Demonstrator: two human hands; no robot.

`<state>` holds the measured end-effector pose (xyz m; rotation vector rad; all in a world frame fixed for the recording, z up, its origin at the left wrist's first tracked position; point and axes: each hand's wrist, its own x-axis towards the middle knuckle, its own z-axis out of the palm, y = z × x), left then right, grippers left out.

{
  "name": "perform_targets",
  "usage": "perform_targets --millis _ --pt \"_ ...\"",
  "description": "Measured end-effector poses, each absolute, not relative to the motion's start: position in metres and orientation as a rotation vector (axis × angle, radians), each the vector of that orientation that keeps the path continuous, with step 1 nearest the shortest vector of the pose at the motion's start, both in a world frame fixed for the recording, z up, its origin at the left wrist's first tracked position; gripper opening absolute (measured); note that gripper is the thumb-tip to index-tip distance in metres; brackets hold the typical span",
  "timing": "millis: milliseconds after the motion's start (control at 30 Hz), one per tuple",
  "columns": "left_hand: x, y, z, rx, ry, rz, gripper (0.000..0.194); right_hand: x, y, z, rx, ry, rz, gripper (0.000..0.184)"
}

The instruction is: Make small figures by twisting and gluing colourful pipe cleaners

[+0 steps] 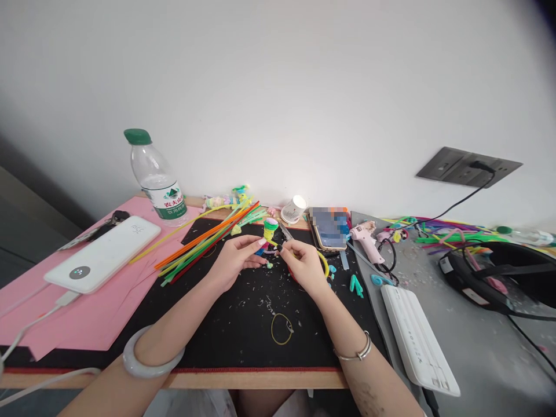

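The left hand (231,259) grips a small yellow-and-green figure (270,233) above the black mat (243,336) on the desk (260,380); the right hand (304,264) has its fingertips drawn together just beside it, their hold unclear; a green-capped bottle (157,174) contains clear liquid, its label (167,200) reading "农夫山"; the paper cup's (293,209) print is too small to read.

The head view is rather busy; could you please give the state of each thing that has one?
Bottle: upright, capped
Left power bank: cable plugged in
Right power bank: lying flat
Phone: screen blurred, cannot tell
Glue gun: lying on its side
Wall socket: plug inserted
Small craft: held in left hand
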<state>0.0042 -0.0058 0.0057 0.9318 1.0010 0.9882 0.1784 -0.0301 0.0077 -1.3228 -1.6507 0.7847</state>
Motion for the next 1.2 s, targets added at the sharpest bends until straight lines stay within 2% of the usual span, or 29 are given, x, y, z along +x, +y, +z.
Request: perform_targets --millis 200,533,933,1100,1200 --pt "0.002 -0.005 0.005 0.888 0.949 0.971 0.028 0.179 -0.029 0.009 -1.296 -1.646 0.849 0.021" --pt "-0.004 -0.001 0.007 0.676 0.701 0.856 0.006 0.192 -0.022 0.011 -1.111 -1.496 1.245 0.030" --pt "-0.013 -0.008 0.012 0.908 0.614 0.494 0.024 0.199 -0.023 0.020 -1.078 -1.616 1.302 0.031" --pt "-0.013 -0.011 0.019 1.210 0.665 0.329 0.021 0.207 -0.026 0.029 -1.160 -1.768 1.335 0.019" --pt "-0.009 -0.013 0.022 1.436 0.743 0.291 0.021 0.210 -0.028 0.036 -1.252 -1.870 1.246 0.011"
